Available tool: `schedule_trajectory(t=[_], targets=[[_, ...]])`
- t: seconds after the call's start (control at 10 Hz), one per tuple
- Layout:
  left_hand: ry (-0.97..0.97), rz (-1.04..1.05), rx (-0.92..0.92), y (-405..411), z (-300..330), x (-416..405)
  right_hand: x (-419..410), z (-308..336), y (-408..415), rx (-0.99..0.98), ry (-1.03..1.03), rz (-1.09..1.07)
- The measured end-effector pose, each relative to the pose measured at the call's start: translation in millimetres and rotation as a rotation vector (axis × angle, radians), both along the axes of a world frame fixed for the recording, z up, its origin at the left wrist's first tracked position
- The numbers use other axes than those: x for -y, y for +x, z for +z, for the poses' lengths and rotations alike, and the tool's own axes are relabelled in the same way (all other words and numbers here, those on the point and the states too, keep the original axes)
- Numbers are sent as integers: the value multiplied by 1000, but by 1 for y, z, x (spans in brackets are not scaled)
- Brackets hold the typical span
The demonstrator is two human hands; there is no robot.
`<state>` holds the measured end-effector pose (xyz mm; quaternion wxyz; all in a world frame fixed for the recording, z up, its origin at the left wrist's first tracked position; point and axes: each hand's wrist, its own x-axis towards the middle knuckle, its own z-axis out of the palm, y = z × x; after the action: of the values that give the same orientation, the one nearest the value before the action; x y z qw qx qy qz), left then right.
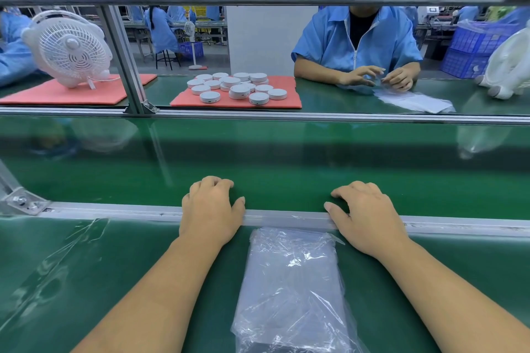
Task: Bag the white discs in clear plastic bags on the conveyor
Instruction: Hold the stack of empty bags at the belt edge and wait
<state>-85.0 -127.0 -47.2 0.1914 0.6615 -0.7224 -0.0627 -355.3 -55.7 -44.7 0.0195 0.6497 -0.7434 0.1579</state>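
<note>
My left hand (211, 209) and my right hand (365, 216) both rest palm down on the near metal rail (114, 210), fingers loosely curled onto the green conveyor belt (286, 157), holding nothing. Between my forearms lies a stack of clear plastic bags (289, 289) on the green bench. Several white discs (238, 87) sit piled on a pink foam mat (286, 102) across the belt, out of my reach.
A person in a blue coat (358, 43) sits opposite, handling a clear bag above a pile of bags (415, 100). A white fan (67, 47) stands on another pink mat at the far left. An upright post (123, 60) and an overhead shelf frame the view.
</note>
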Motion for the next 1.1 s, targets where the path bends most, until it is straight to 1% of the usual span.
schedule_trajectory(t=[1.1], targets=[[-3, 9, -10, -1, 2, -2, -1, 0, 0, 22, -17, 2]])
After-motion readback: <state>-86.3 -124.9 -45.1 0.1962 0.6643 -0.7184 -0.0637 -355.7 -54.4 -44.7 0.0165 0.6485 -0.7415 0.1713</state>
